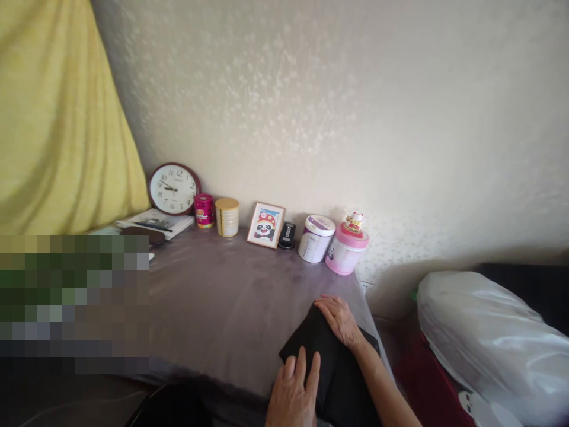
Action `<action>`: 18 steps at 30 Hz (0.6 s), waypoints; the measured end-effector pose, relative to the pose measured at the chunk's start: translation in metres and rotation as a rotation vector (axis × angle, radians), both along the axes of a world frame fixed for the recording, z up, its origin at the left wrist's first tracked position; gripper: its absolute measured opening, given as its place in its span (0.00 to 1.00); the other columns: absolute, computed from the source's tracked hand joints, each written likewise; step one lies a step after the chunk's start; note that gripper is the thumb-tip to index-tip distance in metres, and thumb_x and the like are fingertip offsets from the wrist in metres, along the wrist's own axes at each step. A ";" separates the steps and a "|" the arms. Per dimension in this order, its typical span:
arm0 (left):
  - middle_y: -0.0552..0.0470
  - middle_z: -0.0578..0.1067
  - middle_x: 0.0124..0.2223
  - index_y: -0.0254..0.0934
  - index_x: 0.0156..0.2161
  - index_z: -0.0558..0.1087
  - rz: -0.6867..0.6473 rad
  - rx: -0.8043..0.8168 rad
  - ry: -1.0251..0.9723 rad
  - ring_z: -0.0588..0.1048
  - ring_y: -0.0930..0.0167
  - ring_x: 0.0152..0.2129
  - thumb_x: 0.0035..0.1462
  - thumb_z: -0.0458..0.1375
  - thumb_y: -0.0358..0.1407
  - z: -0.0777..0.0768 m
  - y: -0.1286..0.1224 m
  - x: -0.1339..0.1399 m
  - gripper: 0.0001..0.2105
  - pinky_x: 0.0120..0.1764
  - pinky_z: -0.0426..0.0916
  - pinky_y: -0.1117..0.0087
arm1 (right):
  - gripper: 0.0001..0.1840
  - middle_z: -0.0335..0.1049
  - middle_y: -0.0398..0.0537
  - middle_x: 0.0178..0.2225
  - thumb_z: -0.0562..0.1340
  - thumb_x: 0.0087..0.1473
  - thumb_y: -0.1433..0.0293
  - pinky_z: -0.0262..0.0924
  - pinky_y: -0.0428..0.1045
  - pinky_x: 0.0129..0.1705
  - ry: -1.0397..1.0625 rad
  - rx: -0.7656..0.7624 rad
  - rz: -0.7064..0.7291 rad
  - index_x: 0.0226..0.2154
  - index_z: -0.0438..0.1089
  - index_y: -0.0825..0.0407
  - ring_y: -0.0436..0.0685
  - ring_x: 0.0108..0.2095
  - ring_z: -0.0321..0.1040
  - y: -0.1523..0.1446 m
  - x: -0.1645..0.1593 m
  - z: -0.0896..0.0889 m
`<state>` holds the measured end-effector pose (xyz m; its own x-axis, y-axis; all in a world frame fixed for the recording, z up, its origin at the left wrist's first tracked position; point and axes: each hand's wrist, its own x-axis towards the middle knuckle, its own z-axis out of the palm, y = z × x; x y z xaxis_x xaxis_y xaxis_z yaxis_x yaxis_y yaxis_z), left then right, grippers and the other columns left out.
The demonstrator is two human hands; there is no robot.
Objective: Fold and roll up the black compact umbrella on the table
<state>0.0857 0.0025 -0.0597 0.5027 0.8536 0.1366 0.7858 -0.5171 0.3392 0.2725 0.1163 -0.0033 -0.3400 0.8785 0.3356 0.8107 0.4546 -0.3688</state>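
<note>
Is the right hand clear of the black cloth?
No, the right hand rests on the black cloth, near its far edge.

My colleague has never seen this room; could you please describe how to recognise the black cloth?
Start from the covered table against the pale patterned wall. At its near right part, nearer than the pink tub, lies the black cloth, beneath the left hand and the right hand. It is plainly darker than the grey-brown cover around it.
</note>
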 end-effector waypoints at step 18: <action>0.43 0.54 0.63 0.33 0.62 0.44 0.014 -0.114 -0.081 0.62 0.59 0.51 0.47 0.50 0.30 0.025 -0.005 -0.005 0.36 0.52 0.59 0.59 | 0.25 0.71 0.59 0.45 0.49 0.53 0.56 0.57 0.59 0.52 0.181 0.167 -0.502 0.42 0.70 0.56 0.63 0.48 0.66 -0.031 0.031 -0.005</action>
<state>0.0806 -0.0025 -0.0350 0.4815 0.8730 0.0780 0.7604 -0.4604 0.4580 0.3031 0.0856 -0.0080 0.1823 0.8476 0.4983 0.8732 0.0934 -0.4784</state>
